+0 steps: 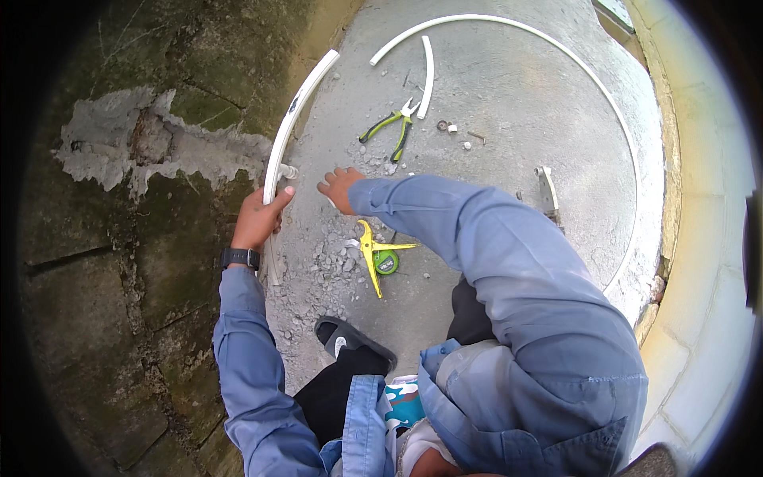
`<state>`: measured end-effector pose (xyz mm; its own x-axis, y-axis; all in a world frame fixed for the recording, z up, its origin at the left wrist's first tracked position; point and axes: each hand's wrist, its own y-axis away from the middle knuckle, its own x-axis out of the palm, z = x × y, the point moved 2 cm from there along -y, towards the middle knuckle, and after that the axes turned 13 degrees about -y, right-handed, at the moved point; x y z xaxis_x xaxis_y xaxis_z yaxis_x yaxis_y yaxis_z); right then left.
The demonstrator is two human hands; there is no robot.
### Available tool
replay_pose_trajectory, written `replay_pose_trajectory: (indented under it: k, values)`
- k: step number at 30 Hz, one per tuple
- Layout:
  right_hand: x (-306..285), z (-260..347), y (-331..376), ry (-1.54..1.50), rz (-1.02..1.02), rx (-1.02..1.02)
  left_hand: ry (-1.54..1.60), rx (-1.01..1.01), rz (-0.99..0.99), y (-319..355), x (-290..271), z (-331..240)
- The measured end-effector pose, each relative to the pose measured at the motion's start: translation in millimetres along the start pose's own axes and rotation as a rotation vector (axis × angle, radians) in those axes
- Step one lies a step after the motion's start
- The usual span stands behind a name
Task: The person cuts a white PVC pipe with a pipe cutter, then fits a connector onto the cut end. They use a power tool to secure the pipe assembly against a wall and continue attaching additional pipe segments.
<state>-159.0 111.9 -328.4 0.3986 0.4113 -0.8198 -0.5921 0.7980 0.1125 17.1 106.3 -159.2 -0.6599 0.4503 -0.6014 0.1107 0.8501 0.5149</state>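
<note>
My left hand [258, 219] is closed around the lower part of a white plastic pipe [292, 119], which stands upright along the edge of the mossy wall. A small whitish fitting [288, 172] sticks out beside the pipe, just above my left thumb. My right hand [340, 191] is stretched over the concrete to the right of the pipe, fingers apart, with nothing visible in it. Closest below it lie a yellow pipe cutter [369, 248] and a green tape measure [386, 262], which touch or overlap.
Green-and-black pliers [404, 131], a short white pipe piece [428, 75] and small round fittings [452, 128] lie farther off. A long white pipe [592, 75] curves along the right. Rubble [322, 278] is scattered near my sandal [362, 340]. A metal-ended tool [547, 189] lies beyond my right arm.
</note>
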Motion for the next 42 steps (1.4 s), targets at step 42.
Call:
replay_pose_trajectory:
  k: [42]
  values:
    - [-5,-96,545,-0.897,-1.106,1.232,-0.013,0.04,0.263,-49,221,32]
